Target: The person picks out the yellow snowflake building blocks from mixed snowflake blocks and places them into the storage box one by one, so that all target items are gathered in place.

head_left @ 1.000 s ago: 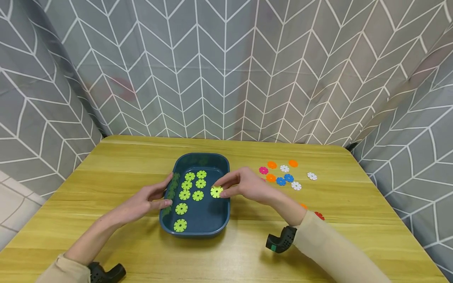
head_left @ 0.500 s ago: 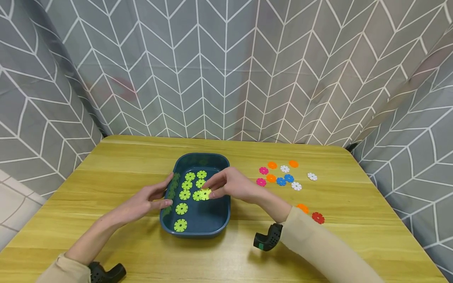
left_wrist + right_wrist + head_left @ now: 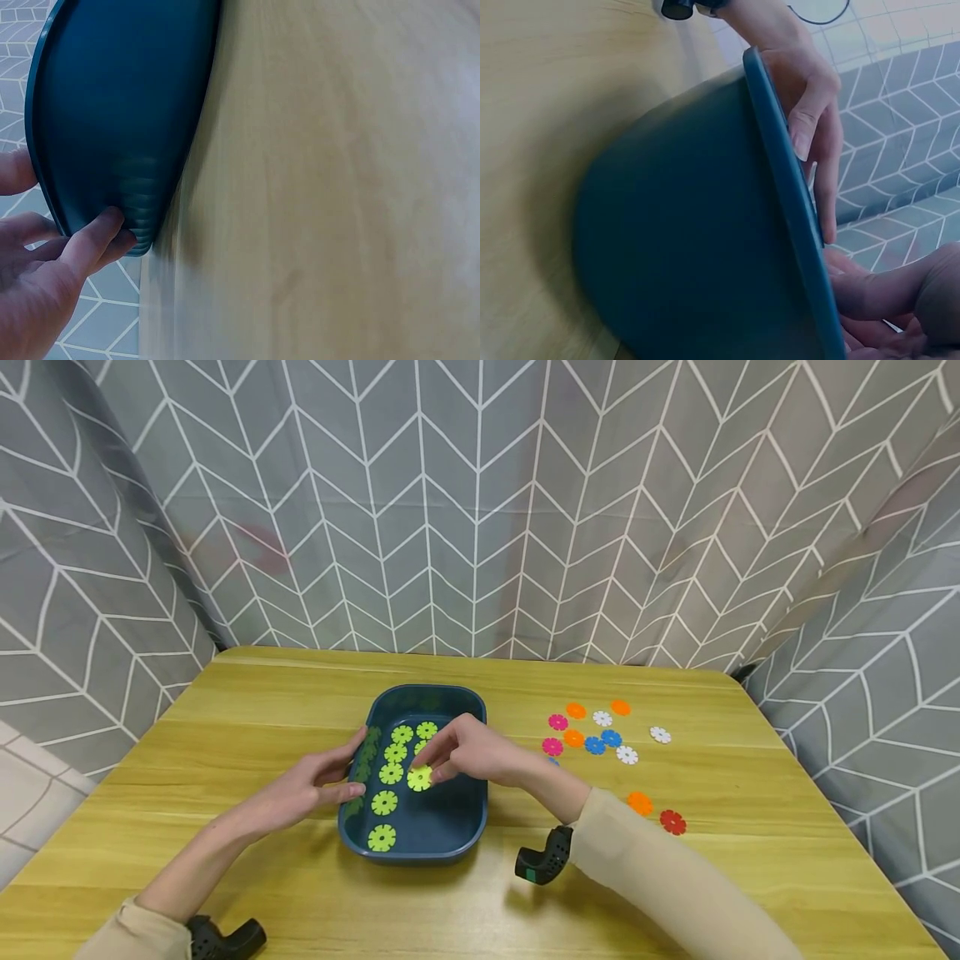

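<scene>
A dark blue plastic basin (image 3: pixel 450 827) holds several yellow-green snowflake discs (image 3: pixel 385 802), most of them lined up along its left side. In the head view, my right hand (image 3: pixel 468 752) is inside the basin and pinches a yellow-green snowflake disc (image 3: pixel 419 778) between thumb and fingers, low over the floor. My left hand (image 3: pixel 318 781) holds the basin's left rim. The left wrist view shows its fingers (image 3: pixel 94 236) against the basin's outer wall. The right wrist view looks at the basin's outside (image 3: pixel 690 225); the wall hides the pinched disc there.
Loose snowflake discs lie on the wooden table (image 3: pixel 262 710) right of the basin: orange (image 3: pixel 575 711), pink (image 3: pixel 557 722), white (image 3: pixel 627 755) and blue (image 3: pixel 595 746). Nearer are an orange disc (image 3: pixel 640 803) and a red disc (image 3: pixel 672 822). A patterned curtain (image 3: pixel 495 527) stands behind.
My right hand has moved left across the basin with the snowflake disc, from near the right wall to beside the left column of discs. My left hand has stayed at the rim.
</scene>
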Demonstrator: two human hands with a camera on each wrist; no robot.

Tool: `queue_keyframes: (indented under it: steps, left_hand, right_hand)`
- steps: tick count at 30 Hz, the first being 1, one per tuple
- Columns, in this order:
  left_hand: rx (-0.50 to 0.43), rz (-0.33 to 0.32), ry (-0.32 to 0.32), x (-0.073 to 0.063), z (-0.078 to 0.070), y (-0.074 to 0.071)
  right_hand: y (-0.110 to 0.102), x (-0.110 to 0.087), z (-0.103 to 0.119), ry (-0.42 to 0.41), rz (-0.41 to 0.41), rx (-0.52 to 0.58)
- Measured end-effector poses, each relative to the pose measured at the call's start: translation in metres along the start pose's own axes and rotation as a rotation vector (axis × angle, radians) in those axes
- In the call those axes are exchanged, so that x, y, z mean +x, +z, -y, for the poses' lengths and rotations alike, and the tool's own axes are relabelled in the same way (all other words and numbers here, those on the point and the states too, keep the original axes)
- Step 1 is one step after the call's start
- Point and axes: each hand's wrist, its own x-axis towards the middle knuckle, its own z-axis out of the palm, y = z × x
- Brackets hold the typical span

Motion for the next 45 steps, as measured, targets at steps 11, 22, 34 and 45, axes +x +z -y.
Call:
queue_keyframes:
  steps: [11, 22, 34, 45]
  left_hand:
    - [0.003, 0.002, 0.002, 0.0, 0.001, 0.0]
    - [0.001, -0.002, -0.009, 0.002, 0.005, 0.0]
    - [0.026, -0.002, 0.005, 0.001, 0.002, 0.0]
    - [0.022, 0.005, -0.003, 0.003, 0.004, 0.001]
  right_hand:
    - [0.012, 0.016, 0.0, 0.046, 0.066, -0.027]
    - [0.02, 0.022, -0.008, 0.067, 0.088, -0.058]
    - [0.022, 0.021, -0.008, 0.069, 0.036, -0.123]
    - [0.023, 0.02, -0.008, 0.083, -0.015, -0.189]
